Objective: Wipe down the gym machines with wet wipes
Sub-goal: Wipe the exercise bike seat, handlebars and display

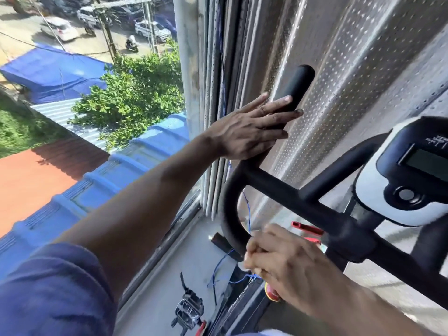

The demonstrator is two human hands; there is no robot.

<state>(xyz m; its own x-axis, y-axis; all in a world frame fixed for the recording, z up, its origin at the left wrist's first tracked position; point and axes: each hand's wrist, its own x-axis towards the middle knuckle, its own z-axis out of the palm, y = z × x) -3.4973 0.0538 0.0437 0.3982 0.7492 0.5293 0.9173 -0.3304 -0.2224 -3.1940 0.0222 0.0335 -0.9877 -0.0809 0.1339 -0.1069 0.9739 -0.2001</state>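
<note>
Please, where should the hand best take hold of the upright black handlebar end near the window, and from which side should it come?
Grip the padded grip just below its rounded tip, probably from the window side, where the left hand already lies flat with straight fingers. The bar is a round, tilted tube, so fingers can wrap around it; the curtain close behind leaves less room there.

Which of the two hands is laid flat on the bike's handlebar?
The left hand, fingers straight against the upright handlebar end; the right hand is curled lower down.
</note>
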